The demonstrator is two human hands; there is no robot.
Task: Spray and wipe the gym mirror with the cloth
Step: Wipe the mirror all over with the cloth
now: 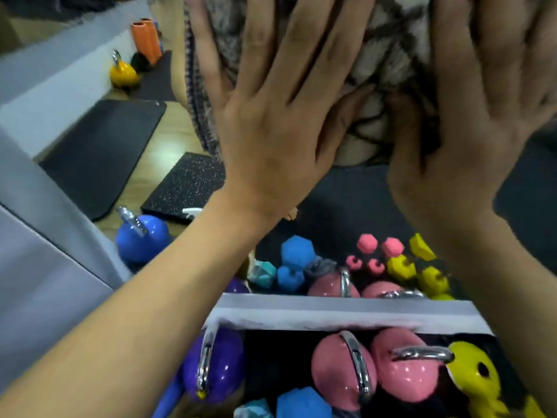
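Both hands, left hand (271, 128) and right hand (470, 128), press flat with straight fingers on the cloth (388, 55) at 12 o'clock against the mirror (90, 131). The cloth looks soft, light and limp; palms suit it best.

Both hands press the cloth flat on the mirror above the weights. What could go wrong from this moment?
1. The left hand and right hand only press the cloth with straight fingers; it could slip and fall among the pink kettlebells below.
2. Leaning over the weights, the person's forearms could knock a chrome handle.
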